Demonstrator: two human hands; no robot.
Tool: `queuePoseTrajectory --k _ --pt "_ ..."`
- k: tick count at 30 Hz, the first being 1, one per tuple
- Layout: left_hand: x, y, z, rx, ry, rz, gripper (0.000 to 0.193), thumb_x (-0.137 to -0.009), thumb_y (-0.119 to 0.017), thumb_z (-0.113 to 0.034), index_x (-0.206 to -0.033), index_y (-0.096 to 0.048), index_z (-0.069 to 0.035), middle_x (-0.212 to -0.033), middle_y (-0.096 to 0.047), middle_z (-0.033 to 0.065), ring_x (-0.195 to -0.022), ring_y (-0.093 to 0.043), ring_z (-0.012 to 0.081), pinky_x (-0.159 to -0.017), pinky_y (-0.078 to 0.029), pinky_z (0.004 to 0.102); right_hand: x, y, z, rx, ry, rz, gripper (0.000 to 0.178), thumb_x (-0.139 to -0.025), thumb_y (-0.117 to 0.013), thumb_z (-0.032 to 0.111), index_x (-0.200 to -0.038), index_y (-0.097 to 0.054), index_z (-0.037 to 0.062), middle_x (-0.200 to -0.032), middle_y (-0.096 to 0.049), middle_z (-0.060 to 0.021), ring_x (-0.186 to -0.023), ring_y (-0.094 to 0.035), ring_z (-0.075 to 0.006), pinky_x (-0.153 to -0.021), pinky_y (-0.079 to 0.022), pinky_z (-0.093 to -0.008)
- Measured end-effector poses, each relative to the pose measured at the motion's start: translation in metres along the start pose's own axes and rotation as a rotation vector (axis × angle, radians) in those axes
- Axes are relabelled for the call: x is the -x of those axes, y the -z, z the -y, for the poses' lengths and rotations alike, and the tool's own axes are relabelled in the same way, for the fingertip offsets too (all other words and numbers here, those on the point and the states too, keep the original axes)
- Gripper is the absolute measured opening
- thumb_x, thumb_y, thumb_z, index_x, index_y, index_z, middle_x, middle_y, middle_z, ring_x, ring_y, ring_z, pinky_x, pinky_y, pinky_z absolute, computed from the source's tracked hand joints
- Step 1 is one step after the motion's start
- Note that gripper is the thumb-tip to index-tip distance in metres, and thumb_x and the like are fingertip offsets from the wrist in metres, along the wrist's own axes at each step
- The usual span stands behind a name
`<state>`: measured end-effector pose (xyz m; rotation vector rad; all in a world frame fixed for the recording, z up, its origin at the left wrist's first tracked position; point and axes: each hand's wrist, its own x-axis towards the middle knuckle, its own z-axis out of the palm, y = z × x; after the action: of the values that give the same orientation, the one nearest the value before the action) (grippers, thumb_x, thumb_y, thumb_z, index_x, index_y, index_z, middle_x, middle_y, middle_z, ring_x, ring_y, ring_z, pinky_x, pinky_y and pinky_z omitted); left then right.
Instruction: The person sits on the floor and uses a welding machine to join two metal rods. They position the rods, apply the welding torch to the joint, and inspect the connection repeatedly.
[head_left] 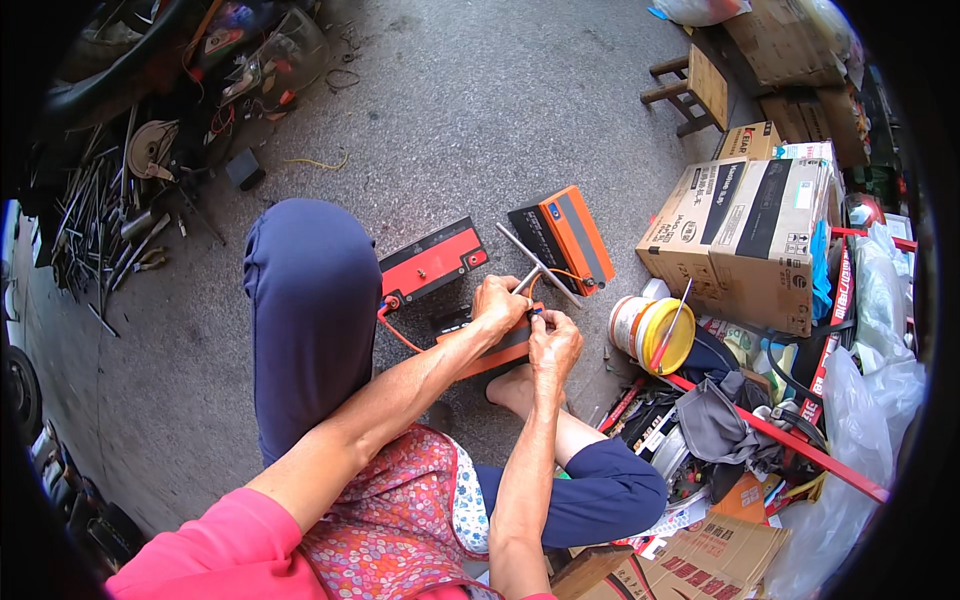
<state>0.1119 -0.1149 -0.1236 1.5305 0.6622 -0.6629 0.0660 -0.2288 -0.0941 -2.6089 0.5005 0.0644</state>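
Observation:
My left hand [497,303] is closed around the shaft of a metal T-handle wrench [519,247], whose crossbar sticks up beyond my fingers. Close beside it, my right hand [555,345] pinches at the end of an orange-topped battery [512,350]. What sits between its fingertips is small, dark and mostly hidden. An orange wire [571,276] loops near both hands. A red-topped battery [433,262] lies to the left, with an orange cable [398,336] from its near corner terminal. Behind the wrench stands an orange and black battery [578,240].
Right of my hands lies a white tub [628,325] with a yellow end. Beyond it are a large cardboard box [745,225], a wooden stool [702,88] and piled clutter with a red bar [815,455]. Metal rods [85,225] heap at far left. My bent knee [308,300] rises left.

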Motion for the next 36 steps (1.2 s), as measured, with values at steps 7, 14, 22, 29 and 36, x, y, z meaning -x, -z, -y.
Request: queuePoseTrajectory --k 7,14,22,29,36 --pt "0.003 0.001 -0.007 -0.037 -0.028 -0.017 0.013 -0.073 -0.077 -0.007 -0.086 -0.077 -0.006 -0.073 -0.072 0.0056 -0.067 -0.064 0.0111 -0.062 -0.051 0.0313 0.000 0.003 0.007 -0.075 -0.089 0.047 0.014 -0.084 -0.071 0.015 -0.090 -0.074 0.0032 -0.090 -0.072 -0.0169 -0.081 -0.069 -0.0341 -0.076 -0.051 -0.0484" --pt "0.000 0.000 -0.003 0.010 -0.029 0.025 0.015 -0.073 -0.079 -0.009 -0.088 -0.077 -0.008 -0.073 -0.072 0.0051 -0.067 -0.065 0.0114 -0.062 -0.051 0.0318 0.005 -0.002 0.005 -0.016 -0.034 -0.003 0.013 -0.083 -0.072 0.015 -0.091 -0.075 0.0044 -0.089 -0.072 -0.0146 -0.083 -0.067 -0.0350 -0.077 -0.051 -0.0467" --pt "0.002 -0.002 -0.003 0.022 -0.017 -0.010 0.013 -0.073 -0.075 -0.011 -0.086 -0.077 -0.007 -0.074 -0.073 0.0097 -0.071 -0.071 0.0193 -0.066 -0.054 0.0355 0.005 0.001 0.018 0.149 -0.010 -0.036 0.017 -0.084 -0.070 0.017 -0.094 -0.075 0.0043 -0.094 -0.072 -0.0144 -0.086 -0.066 -0.0381 -0.078 -0.051 -0.0494" --pt "-0.009 -0.001 0.016 0.029 -0.087 0.008 0.020 -0.070 -0.077 -0.015 -0.089 -0.078 -0.009 -0.076 -0.073 0.0128 -0.074 -0.072 0.0254 -0.069 -0.054 0.0391 0.007 0.001 0.023 0.230 0.092 -0.030 0.015 -0.083 -0.070 0.016 -0.090 -0.073 0.0024 -0.092 -0.070 -0.0153 -0.084 -0.065 -0.0386 -0.078 -0.051 -0.0495" --pt "-0.007 -0.001 0.018 0.034 -0.086 -0.013 0.020 -0.069 -0.079 -0.017 -0.087 -0.077 -0.009 -0.079 -0.074 0.0136 -0.079 -0.073 0.0274 -0.072 -0.055 0.0402 0.007 0.000 0.020 0.227 0.110 -0.006 0.015 -0.085 -0.068 0.014 -0.092 -0.070 0.0009 -0.092 -0.070 -0.0176 -0.084 -0.065 -0.0403 -0.079 -0.050 -0.0498"
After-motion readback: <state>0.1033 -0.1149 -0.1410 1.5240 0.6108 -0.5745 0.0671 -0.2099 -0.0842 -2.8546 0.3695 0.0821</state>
